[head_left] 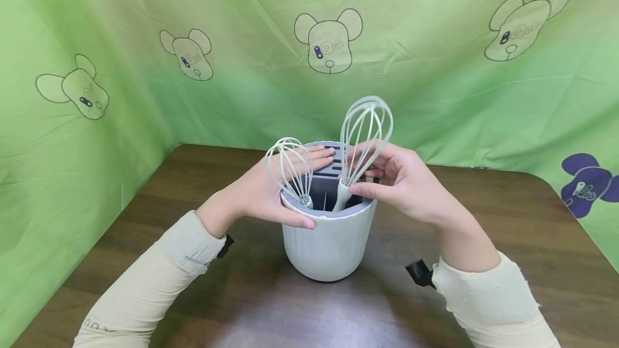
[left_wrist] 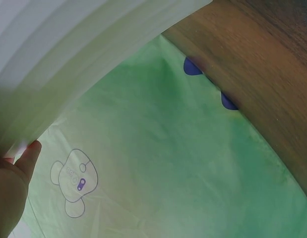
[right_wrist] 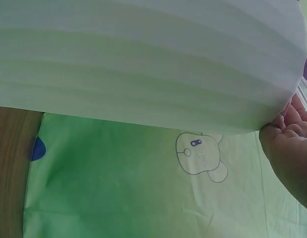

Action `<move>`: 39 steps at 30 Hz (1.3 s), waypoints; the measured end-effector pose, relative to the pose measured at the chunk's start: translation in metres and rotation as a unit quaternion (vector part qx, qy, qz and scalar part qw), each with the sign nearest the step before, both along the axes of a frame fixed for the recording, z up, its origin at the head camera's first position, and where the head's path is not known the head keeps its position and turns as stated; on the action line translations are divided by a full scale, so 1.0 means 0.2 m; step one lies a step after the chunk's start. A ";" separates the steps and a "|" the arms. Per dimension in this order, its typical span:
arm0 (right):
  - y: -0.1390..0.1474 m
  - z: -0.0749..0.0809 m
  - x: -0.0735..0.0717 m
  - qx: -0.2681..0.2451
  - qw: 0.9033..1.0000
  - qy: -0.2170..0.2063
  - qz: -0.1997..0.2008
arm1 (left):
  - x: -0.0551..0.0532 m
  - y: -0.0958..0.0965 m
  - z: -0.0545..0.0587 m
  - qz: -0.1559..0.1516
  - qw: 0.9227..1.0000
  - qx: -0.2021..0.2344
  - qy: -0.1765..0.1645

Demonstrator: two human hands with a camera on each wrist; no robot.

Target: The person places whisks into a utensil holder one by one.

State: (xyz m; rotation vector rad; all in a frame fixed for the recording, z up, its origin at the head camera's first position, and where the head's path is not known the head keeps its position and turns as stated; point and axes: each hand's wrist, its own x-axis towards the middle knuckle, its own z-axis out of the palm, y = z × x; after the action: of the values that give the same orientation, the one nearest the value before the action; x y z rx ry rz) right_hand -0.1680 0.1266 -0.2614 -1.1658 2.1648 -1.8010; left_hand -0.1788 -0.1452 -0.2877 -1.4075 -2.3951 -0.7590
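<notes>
A white utensil holder (head_left: 324, 246) with a grey slotted top stands upright on the table. My left hand (head_left: 256, 193) rests on it from the left, straight fingers laid over the top and thumb along the front rim. Just above that hand is the wire head of a smaller white whisk (head_left: 306, 201), its handle down inside the holder. On the right, my right hand (head_left: 408, 179) pinches the handle of a larger whisk (head_left: 343, 193) between thumb and fingers. That handle tilts into the open front compartment, its lower end hidden. Both wrist views show mainly the holder's ribbed wall (left_wrist: 69, 54).
The brown wooden table (head_left: 232, 294) extends around the holder. Green cloth (head_left: 251, 90) printed with bear heads hangs behind and along both sides. Black wrist-camera mounts (head_left: 419, 273) stick out near the cream sleeves.
</notes>
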 end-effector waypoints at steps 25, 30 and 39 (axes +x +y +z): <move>0.07 -0.06 0.00 -0.050 0.999 -0.012 -0.004 | -0.02 0.02 0.00 -0.002 1.000 0.004 0.014; 0.08 -0.07 0.00 -0.068 0.998 -0.008 0.002 | -0.03 0.02 -0.01 -0.005 1.000 0.010 0.013; 0.12 -0.09 0.00 -0.123 0.992 0.029 -0.005 | -0.02 0.01 -0.02 -0.005 1.000 0.026 0.011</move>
State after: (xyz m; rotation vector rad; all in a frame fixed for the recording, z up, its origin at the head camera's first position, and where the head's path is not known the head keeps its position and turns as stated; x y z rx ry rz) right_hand -0.1670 0.1507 -0.2790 -1.2707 2.0243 -2.1125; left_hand -0.1823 -0.1439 -0.2925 -1.4007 -2.3360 -0.7984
